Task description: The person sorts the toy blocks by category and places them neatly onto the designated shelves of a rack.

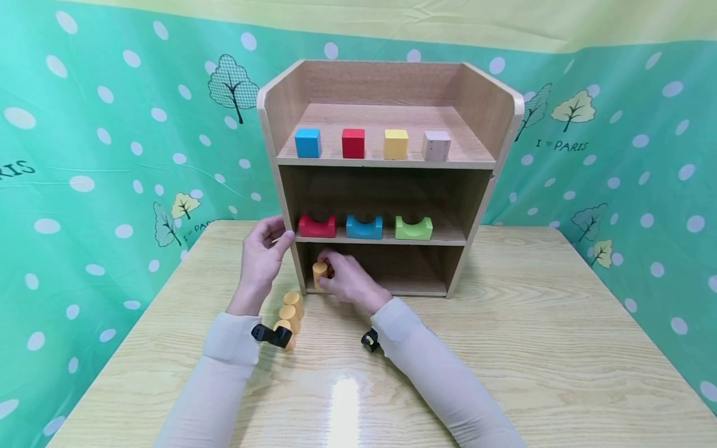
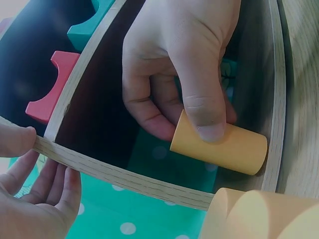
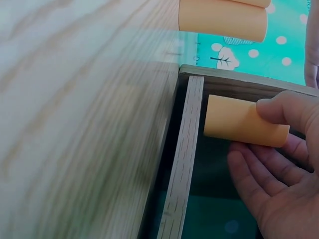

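My right hand [image 1: 353,281] pinches an upright natural-wood cylinder block [image 1: 319,274] between thumb and fingers, inside the left end of the bottom compartment. In the right wrist view the cylinder [image 3: 239,119] has its lower end close over the compartment floor. At the left side of the small wooden shelf [image 1: 364,241], my left hand [image 1: 263,258] holds the side panel at middle-board height, thumb on its front edge and fingers along the outside. Several more wooden cylinders [image 1: 288,313] stand in a row on the table, beside my left wrist.
On the top board sit a blue cube [image 1: 308,143], a red cube [image 1: 353,144], a yellow cube [image 1: 395,144] and a pale wood cube [image 1: 435,145]. The middle board carries red [image 1: 317,228], blue [image 1: 364,229] and green [image 1: 413,229] arch blocks. A patterned green curtain [image 1: 112,186] hangs behind.
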A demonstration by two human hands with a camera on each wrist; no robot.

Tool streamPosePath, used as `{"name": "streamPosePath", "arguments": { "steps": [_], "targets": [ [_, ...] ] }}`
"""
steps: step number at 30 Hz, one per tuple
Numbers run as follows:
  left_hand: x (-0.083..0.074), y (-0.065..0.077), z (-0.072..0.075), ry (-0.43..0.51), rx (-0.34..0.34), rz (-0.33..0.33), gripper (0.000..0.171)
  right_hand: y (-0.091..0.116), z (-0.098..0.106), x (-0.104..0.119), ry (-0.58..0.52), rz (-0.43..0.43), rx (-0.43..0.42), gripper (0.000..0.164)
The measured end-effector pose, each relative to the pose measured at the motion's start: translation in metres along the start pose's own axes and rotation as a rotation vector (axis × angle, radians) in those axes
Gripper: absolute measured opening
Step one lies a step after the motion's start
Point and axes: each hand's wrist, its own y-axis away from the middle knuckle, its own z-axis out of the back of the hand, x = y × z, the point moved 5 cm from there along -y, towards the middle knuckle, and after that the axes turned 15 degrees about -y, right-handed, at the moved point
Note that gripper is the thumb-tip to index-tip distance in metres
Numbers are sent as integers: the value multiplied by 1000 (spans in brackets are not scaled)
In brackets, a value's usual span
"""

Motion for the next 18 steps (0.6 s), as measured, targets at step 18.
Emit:
{"name": "streamPosePath", "arguments": {
  "steps": [18],
  "targets": [
    [1, 0, 0, -2, 1, -2, 34, -2, -1, -6, 23, -28, -13, 31]
  ]
}}
